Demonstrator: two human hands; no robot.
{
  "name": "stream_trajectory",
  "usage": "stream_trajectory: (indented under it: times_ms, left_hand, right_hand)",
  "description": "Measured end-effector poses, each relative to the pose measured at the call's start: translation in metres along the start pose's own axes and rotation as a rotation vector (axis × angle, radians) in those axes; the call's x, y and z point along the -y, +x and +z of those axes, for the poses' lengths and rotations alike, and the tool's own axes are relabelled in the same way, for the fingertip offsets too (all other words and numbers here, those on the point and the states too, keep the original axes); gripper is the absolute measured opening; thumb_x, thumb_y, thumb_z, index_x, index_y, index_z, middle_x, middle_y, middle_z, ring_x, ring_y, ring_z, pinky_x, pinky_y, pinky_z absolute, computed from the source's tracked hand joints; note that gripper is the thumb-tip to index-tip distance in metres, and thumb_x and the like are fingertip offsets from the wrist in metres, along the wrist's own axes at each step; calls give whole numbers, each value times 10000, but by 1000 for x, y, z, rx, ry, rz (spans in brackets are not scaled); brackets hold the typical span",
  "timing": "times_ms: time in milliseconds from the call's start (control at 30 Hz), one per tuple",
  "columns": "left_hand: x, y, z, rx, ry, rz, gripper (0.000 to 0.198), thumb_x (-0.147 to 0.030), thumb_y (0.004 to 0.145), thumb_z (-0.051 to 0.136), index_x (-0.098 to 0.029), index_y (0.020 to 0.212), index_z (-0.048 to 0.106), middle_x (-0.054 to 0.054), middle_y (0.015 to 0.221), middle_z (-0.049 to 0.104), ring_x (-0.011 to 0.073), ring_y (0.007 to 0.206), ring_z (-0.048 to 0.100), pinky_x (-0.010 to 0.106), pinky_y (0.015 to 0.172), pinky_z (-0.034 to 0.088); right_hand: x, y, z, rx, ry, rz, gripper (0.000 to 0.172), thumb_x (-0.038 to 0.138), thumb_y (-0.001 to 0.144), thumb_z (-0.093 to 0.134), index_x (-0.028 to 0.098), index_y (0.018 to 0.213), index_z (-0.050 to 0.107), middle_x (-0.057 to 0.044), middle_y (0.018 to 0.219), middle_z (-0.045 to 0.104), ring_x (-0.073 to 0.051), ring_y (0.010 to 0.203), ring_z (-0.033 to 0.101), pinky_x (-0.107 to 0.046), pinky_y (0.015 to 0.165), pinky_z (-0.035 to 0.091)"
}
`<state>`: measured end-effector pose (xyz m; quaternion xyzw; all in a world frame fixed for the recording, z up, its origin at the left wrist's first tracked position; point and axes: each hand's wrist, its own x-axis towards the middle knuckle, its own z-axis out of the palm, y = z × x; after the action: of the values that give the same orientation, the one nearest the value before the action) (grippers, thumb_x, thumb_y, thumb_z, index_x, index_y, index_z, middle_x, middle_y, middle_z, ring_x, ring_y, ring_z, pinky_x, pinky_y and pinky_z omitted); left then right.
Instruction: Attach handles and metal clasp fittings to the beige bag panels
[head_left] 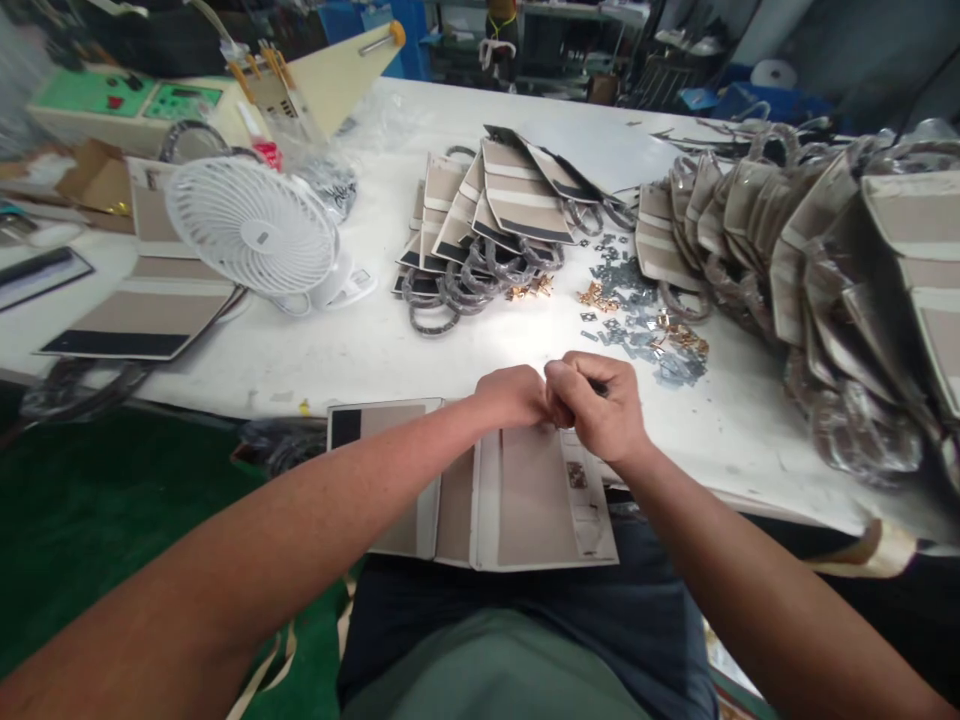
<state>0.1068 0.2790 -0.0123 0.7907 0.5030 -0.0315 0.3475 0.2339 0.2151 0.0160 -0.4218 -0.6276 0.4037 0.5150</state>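
Observation:
A flat beige and white bag panel lies at the table's near edge, partly over my lap. Above its far edge my left hand and my right hand are pressed together, both with fingers closed in a pinch. What they hold is too small and hidden to name; a dark tip shows at my right fingers. Just beyond the hands lie small gold clasps and grey metal plates, scattered on the white table.
A white desk fan stands at the left, over another flat panel. Stacks of beige bags with looped handles sit at the middle back and fill the right side. A green and cream machine stands far left.

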Motion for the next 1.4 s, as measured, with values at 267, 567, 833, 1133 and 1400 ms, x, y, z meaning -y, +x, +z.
stream_trajectory:
  times_ms: [267, 567, 833, 1133, 1400]
  left_hand:
    - [6, 1, -1, 63, 26, -28, 406, -642, 792, 694, -244, 805, 773, 43, 878, 775, 230, 819, 694, 306, 709, 463]
    - [13, 5, 0, 57, -60, -24, 329, -592, 783, 714, -277, 731, 791, 6, 731, 746, 204, 719, 661, 301, 621, 400]
    - [11, 8, -2, 39, -60, -21, 360, -585, 785, 738, -244, 672, 759, -3, 640, 692, 184, 646, 619, 315, 606, 382]
    - [19, -78, 55, -609, 53, 425, 415, -413, 979, 646, -208, 1340, 647, 128, 1365, 650, 283, 1283, 600, 442, 1128, 481]
    - [17, -119, 92, -224, 340, 660, 1094, -860, 756, 695, -221, 1608, 445, 159, 1701, 374, 391, 1586, 283, 597, 1330, 107]
  right_hand:
    - [-3, -4, -11, -54, 15, 35, 498, 386, 1006, 653, 217, 558, 517, 27, 508, 501, -121, 455, 452, -294, 464, 350]
    - [-3, -3, -7, -217, 184, 29, 461, 362, 963, 715, 240, 567, 514, 36, 490, 450, -118, 398, 407, -297, 393, 321]
    - [-11, -14, -12, -263, 193, -22, 450, 356, 981, 685, 241, 590, 495, 39, 513, 464, -122, 433, 427, -301, 440, 348]
    - [-21, -26, -9, -274, 86, 5, 465, 493, 958, 668, 257, 604, 481, 42, 493, 489, -133, 450, 439, -290, 458, 360]
    - [-18, -22, -8, -262, 80, 17, 439, 402, 964, 641, 252, 581, 488, 50, 463, 493, -128, 429, 450, -279, 449, 343]
